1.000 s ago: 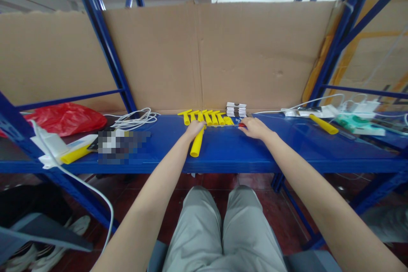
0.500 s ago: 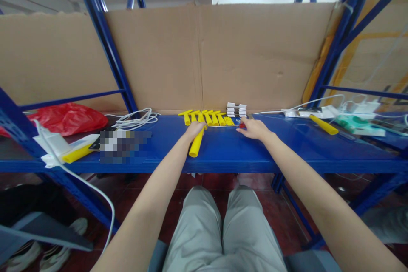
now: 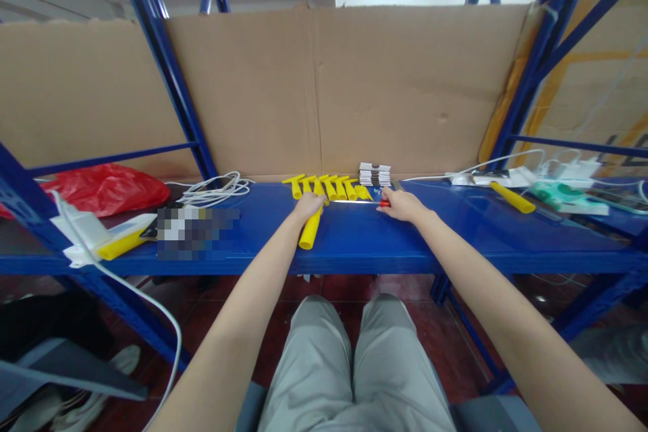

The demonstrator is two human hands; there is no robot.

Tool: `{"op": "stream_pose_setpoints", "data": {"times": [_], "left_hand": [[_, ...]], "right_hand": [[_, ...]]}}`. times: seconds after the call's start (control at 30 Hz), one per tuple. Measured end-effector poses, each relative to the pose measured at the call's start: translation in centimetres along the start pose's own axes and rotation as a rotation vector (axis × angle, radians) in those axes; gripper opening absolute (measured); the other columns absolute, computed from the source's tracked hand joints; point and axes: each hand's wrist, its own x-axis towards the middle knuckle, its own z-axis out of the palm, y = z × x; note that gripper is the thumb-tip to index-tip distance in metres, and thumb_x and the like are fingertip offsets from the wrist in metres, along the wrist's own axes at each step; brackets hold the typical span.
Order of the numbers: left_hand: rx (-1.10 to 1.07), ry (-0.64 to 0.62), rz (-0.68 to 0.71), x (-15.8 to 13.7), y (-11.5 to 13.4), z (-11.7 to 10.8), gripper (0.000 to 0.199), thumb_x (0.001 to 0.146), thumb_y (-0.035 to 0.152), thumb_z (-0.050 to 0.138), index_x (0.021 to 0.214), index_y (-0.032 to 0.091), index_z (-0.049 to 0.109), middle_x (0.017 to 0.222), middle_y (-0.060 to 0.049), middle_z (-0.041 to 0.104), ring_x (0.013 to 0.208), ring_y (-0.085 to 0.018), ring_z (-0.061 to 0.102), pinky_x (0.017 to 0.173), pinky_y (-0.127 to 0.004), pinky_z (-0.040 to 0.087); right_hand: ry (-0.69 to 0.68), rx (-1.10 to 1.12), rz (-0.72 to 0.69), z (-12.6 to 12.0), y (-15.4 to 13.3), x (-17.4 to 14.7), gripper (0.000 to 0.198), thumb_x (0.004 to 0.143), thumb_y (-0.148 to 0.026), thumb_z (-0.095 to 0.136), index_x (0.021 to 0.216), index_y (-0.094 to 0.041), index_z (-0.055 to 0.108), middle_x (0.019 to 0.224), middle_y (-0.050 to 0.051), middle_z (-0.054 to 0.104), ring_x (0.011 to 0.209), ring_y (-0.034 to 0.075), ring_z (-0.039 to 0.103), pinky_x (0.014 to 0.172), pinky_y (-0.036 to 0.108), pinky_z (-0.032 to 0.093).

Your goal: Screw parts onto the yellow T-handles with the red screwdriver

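Note:
My left hand (image 3: 308, 204) is closed around the top of a yellow T-shaped tool with a round tube handle (image 3: 310, 233), which points toward the front edge of the shelf. My right hand (image 3: 401, 204) grips the red handle of a screwdriver (image 3: 384, 203). Its thin metal shaft runs left toward the yellow tool; my left fingers hide where the tip ends. Behind my hands lies a row of several similar yellow T-shaped tools (image 3: 320, 187). Beside them sit small yellow pieces (image 3: 362, 192) and a stack of white-and-dark blades or cards (image 3: 374, 174).
A blue metal shelf (image 3: 263, 233) has a cardboard wall (image 3: 253, 94) behind it. White cable (image 3: 223, 189) and a red plastic bag (image 3: 109, 189) lie left. Another yellow-handled tool (image 3: 512, 198) and a green item (image 3: 564, 197) lie right.
My right fingers, spread beside the red handle before, have closed on it. More of the metal shaft shows now. My left hand has kept its hold on the yellow tool.

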Motion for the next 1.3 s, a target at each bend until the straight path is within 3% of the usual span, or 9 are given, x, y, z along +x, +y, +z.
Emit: {"op": "stream_pose_setpoints", "data": {"times": [0.13, 0.37, 0.63, 0.8, 1.1, 1.3], "left_hand": [[0.042, 0.009, 0.021, 0.1, -0.1, -0.2, 0.023, 0.078, 0.022, 0.05, 0.062, 0.011, 0.062, 0.042, -0.003, 0.05, 0.041, -0.014, 0.049, 0.053, -0.026, 0.044], [0.04, 0.019, -0.007, 0.1, 0.0, -0.2, 0.018, 0.077, 0.022, 0.052, 0.065, 0.012, 0.062, 0.041, -0.002, 0.05, 0.042, -0.015, 0.05, 0.052, -0.026, 0.042], [0.051, 0.005, 0.01, -0.3, 0.3, -0.3, 0.021, 0.077, 0.024, 0.053, 0.061, 0.012, 0.061, 0.042, -0.004, 0.05, 0.043, -0.016, 0.051, 0.052, -0.026, 0.042], [0.054, 0.014, 0.011, -0.6, 0.6, -0.3, 0.027, 0.079, 0.024, 0.053, 0.055, 0.014, 0.056, 0.043, -0.004, 0.05, 0.041, -0.014, 0.05, 0.047, -0.025, 0.039], [-0.326, -0.053, -0.127, -1.0, 1.0, 0.0, 0.008, 0.083, 0.02, 0.05, 0.079, 0.015, 0.055, 0.054, -0.001, 0.054, 0.045, -0.011, 0.051, 0.048, -0.021, 0.043], [-0.282, -0.08, -0.149, -0.9, 0.8, 0.0, 0.012, 0.088, 0.024, 0.048, 0.086, 0.014, 0.054, 0.051, 0.002, 0.051, 0.042, -0.01, 0.048, 0.047, -0.022, 0.043]], "right_hand": [[-0.017, 0.039, 0.01, -0.1, -0.3, 0.0, 0.038, 0.091, -0.048, 0.043, 0.108, -0.016, 0.055, 0.102, 0.015, 0.069, 0.093, 0.027, 0.065, 0.072, 0.032, 0.045], [0.029, -0.039, -0.074, -0.2, -0.4, 0.2, 0.034, 0.095, -0.037, 0.038, 0.098, -0.014, 0.062, 0.108, 0.016, 0.066, 0.1, 0.025, 0.062, 0.082, 0.033, 0.044], [0.03, -0.047, -0.026, -0.1, -0.1, 0.1, 0.028, 0.087, -0.043, 0.054, 0.101, -0.02, 0.057, 0.097, 0.01, 0.07, 0.09, 0.025, 0.065, 0.07, 0.03, 0.044], [0.006, 0.013, 0.002, -0.1, -0.3, 0.0, 0.036, 0.088, -0.046, 0.05, 0.109, -0.017, 0.054, 0.097, 0.013, 0.071, 0.091, 0.027, 0.066, 0.069, 0.031, 0.045], [-0.015, 0.03, -0.059, 0.0, -0.2, 0.2, 0.032, 0.094, -0.037, 0.038, 0.1, -0.016, 0.062, 0.108, 0.014, 0.067, 0.1, 0.025, 0.063, 0.078, 0.031, 0.045], [0.025, 0.046, -0.053, 0.1, 0.0, 0.3, 0.025, 0.089, -0.039, 0.052, 0.096, -0.017, 0.06, 0.101, 0.012, 0.068, 0.091, 0.022, 0.063, 0.07, 0.027, 0.043]]}}
